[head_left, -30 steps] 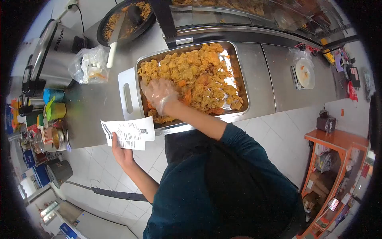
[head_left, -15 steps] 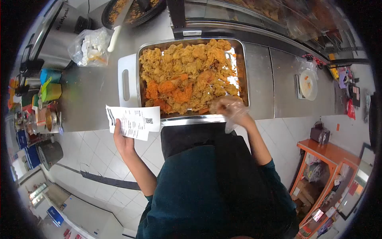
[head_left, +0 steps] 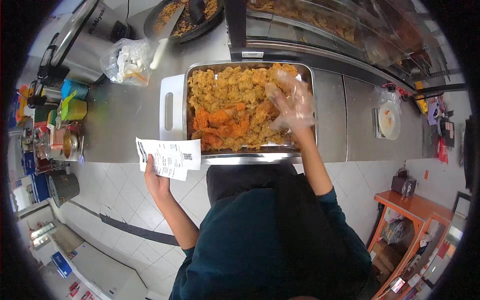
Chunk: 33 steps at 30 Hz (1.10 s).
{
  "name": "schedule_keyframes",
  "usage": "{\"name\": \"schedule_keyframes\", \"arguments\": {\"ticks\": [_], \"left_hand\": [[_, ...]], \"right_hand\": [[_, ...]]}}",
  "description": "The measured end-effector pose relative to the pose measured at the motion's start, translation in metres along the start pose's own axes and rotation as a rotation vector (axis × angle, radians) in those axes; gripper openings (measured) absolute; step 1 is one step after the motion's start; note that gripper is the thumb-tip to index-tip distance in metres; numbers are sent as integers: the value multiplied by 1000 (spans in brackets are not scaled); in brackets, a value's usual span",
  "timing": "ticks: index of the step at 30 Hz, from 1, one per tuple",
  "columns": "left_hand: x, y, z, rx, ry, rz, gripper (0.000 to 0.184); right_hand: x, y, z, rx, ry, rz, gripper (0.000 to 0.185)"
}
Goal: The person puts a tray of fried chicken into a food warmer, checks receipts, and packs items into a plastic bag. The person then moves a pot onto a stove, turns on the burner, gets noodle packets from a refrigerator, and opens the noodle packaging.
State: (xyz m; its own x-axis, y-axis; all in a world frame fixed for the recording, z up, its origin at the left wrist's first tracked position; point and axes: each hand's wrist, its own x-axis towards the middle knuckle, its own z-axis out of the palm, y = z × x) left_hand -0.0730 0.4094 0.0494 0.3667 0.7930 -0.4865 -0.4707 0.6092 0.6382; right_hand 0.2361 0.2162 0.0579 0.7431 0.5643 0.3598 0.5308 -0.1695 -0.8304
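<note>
My left hand (head_left: 157, 181) grips printed paper receipts (head_left: 172, 156) between thumb and fingers, beside the tray's front left corner. A metal tray (head_left: 240, 159) heaped with golden fried chicken (head_left: 230, 82) stands on the counter before me. Orange-coated pieces (head_left: 220, 122) lie in the left front part of the heap. Over the tray's right side is my right hand (head_left: 295, 102), in a clear plastic glove and blurred by motion. Its fingers look spread, with nothing visible in them. Whether they touch the chicken I cannot tell.
A white cutting board (head_left: 172, 85) sticks out left of the tray. Behind it are a plastic bag (head_left: 126, 62), a knife (head_left: 162, 50) and a dark pan of crumbs (head_left: 200, 30). A glass display case (head_left: 310, 30) stands at the back; a white plate (head_left: 389, 120) is at right.
My right hand has risen from the tray's front right corner toward its back right, and its fingers have spread. My left hand still holds the receipts. The view has shifted slightly.
</note>
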Motion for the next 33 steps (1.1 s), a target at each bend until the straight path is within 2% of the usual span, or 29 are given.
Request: {"name": "schedule_keyframes", "arguments": {"ticks": [1, 3, 5, 8, 9, 12, 16, 17, 20, 21, 22, 24, 26, 28, 29, 32, 33], "left_hand": [[0, 2, -3, 29, 22, -11, 32], [1, 4, -8, 35, 12, 25, 33], [2, 8, -10, 10, -5, 41, 34], [3, 10, -16, -22, -12, 69, 35], [0, 9, -13, -18, 9, 63, 34], [1, 4, -14, -3, 24, 56, 33], [2, 1, -12, -3, 28, 31, 33], [3, 1, -12, -8, 27, 19, 32], [3, -1, -6, 22, 34, 20, 32], [4, -2, -2, 37, 35, 28, 32], [5, -3, 0, 37, 21, 32, 32], [8, -2, 4, 41, -10, 44, 32], [12, -1, 7, 40, -9, 29, 32], [14, 0, 8, 29, -17, 19, 31], [14, 1, 6, 19, -24, 14, 31], [11, 2, 3, 1, -17, 29, 31], [8, 3, 2, -2, -8, 37, 31]], "right_hand": [[12, -13, -4, -350, 67, -99, 30], [27, 0, -5, -560, 47, -223, 31], [34, 50, -9, -278, -131, -276, 35], [29, 47, -38, 597, -108, 232, 35], [29, 45, -51, 484, -58, 565, 33], [9, 51, -74, 917, 5, 592, 35], [-14, 39, -92, 622, -151, 509, 26], [-20, 57, -99, 437, -304, 458, 25], [-22, 87, -83, -43, -280, 268, 30], [-11, 56, -72, 23, -153, 221, 29], [3, 29, -62, 92, -91, 269, 32], [27, 19, -40, -159, -135, 135, 41], [45, 24, -22, -553, -274, 5, 50], [56, 23, -9, -694, -346, 110, 53], [60, 58, 0, -524, -179, -121, 60], [65, 47, -13, -322, -145, 215, 60], [67, 76, -15, -298, -94, 206, 58]]}}
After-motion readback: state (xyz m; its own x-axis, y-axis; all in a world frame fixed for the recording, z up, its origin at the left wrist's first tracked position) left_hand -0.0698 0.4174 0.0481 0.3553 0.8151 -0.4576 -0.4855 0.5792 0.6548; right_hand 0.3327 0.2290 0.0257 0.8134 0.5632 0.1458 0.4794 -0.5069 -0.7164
